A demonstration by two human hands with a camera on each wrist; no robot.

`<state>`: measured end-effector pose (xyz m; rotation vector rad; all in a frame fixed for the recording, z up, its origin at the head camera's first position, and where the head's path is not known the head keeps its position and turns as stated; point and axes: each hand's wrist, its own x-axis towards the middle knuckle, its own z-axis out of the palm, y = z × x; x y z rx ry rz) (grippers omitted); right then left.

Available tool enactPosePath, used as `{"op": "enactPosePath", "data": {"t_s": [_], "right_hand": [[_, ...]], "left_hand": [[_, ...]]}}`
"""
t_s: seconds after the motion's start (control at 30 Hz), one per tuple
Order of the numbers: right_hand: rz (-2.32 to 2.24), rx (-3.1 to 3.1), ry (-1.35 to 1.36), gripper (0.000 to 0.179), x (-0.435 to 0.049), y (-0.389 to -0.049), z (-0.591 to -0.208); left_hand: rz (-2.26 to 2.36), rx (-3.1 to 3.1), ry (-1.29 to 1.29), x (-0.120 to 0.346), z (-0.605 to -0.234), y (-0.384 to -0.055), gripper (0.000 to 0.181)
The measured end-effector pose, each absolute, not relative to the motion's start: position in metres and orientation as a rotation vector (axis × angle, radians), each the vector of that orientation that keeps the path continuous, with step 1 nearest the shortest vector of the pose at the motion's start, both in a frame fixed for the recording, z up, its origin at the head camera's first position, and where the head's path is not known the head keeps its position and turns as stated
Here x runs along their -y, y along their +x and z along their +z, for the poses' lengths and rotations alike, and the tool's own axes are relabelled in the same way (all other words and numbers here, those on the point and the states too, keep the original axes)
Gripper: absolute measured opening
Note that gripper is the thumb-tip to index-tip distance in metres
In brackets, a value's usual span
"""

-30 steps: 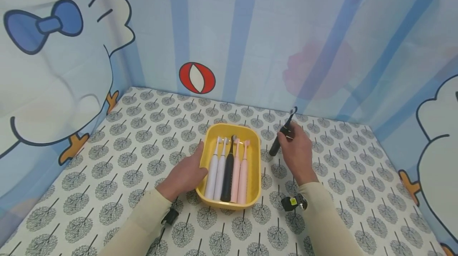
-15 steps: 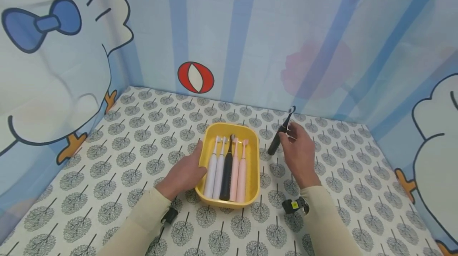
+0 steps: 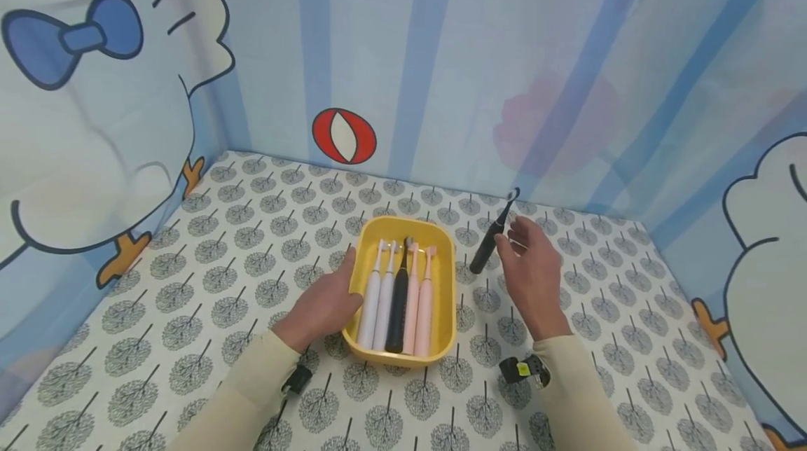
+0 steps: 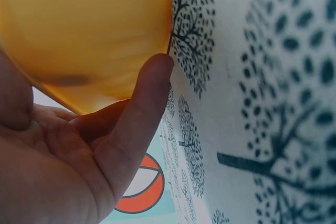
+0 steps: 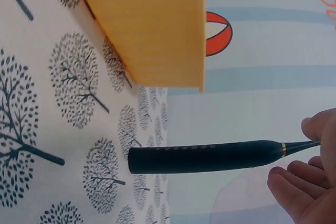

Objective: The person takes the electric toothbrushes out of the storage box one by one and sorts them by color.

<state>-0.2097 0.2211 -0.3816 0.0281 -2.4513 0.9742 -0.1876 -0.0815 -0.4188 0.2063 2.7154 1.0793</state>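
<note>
A yellow storage box (image 3: 448, 297) holds two white electric toothbrushes (image 3: 376, 304), a black one (image 3: 398, 311) and two pink ones (image 3: 418, 311), laid side by side with heads away from me. My left hand (image 3: 323, 307) holds its left side, thumb over the rim and fingers (image 4: 142, 108) along the outer wall. To the right of the box another black electric toothbrush (image 5: 210, 156) stands upright on its base on the tablecloth. Around its neck, my right hand (image 3: 532, 272) has thumb and fingers spread apart, not gripping it.
A white tablecloth (image 3: 252, 325) with a tree print covers the table. Behind it hangs a blue-striped cartoon curtain (image 3: 378, 52), which also closes off both sides. Each wrist carries a small black camera (image 3: 517, 370).
My right hand has loosened from the black electric toothbrush and drawn slightly right; the toothbrush stays standing. The left hand and box hold their place.
</note>
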Motion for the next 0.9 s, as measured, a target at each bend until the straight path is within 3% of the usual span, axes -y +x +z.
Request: {"op": "enactPosePath", "data": {"t_s": [0.9], "right_hand": [[0.996, 2.487, 0.163, 0.046, -0.184, -0.199, -0.358]], "left_hand": [[1.078, -2.695, 0.178, 0.082, -0.42, -0.19, 0.084]]}}
